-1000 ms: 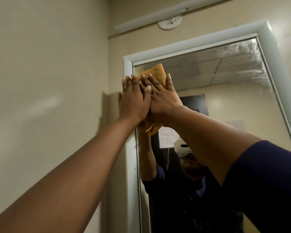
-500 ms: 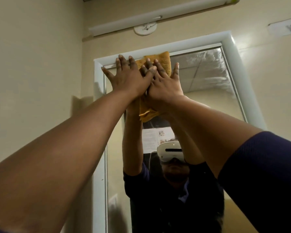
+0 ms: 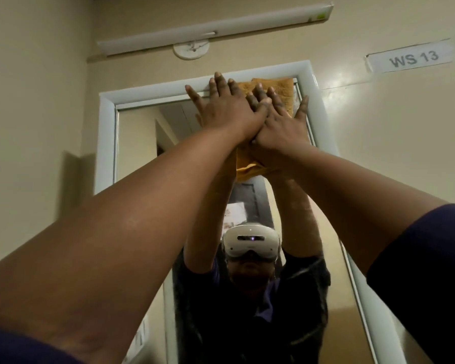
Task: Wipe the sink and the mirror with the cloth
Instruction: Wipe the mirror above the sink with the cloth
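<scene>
An orange cloth [image 3: 281, 90] lies flat against the glass in the top right corner of the mirror [image 3: 137, 143], which has a white frame [image 3: 107, 143]. My right hand [image 3: 281, 127] presses on the cloth with spread fingers. My left hand [image 3: 226, 109] lies partly over the right one, and its fingertips reach the top of the frame. The cloth's lower edge hangs out below my wrists. Both arms are stretched upward. The mirror reflects a person wearing a white headset. The sink is out of view.
A long white tube light [image 3: 213, 24] and a round ceiling-rose fitting [image 3: 191, 49] sit on the wall above the mirror. A paper label reading WS 13 [image 3: 413, 59] is stuck at the upper right. A side wall stands close on the left.
Both hands have slid the cloth along the top of the mirror, from its upper left corner to its upper right corner. The camera has tilted and turned right.
</scene>
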